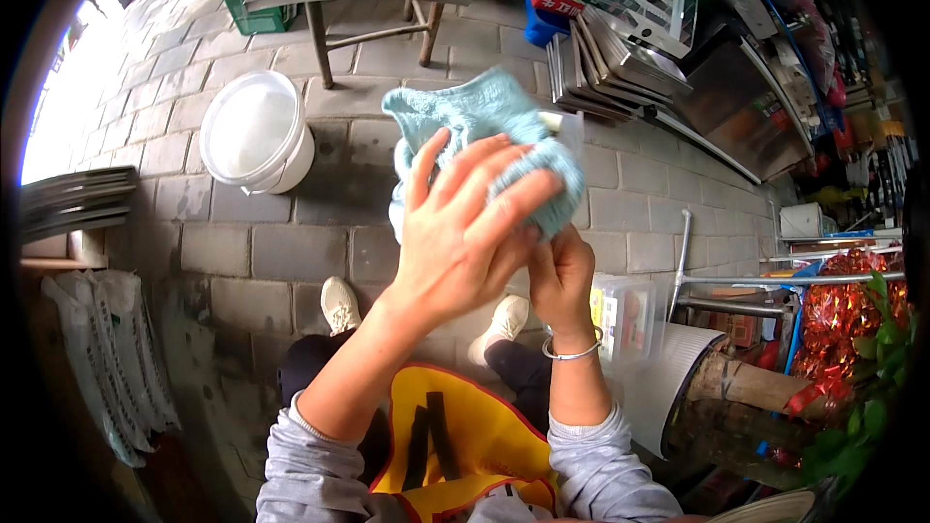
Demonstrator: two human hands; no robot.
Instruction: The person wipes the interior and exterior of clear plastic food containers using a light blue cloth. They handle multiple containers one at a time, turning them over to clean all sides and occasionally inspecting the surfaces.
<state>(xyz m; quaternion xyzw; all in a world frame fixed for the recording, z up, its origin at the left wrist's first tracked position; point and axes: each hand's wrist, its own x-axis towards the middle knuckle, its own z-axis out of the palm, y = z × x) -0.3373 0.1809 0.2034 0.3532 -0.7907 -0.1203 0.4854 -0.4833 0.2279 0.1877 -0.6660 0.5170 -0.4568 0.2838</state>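
A person's left hand [460, 237] spreads its bent fingers over a bunched light-blue cloth [484, 102], gripping it directly in front of the body. The right hand [562, 276], with a bracelet [573, 353] at its wrist, is just beside, thumb and fingers drawn together under the cloth's near edge; what they pinch is hidden. A white bucket [300, 160] stands left of the hands, a table [319, 44] beyond them, and a yellow apron [484, 426] between the forearms.
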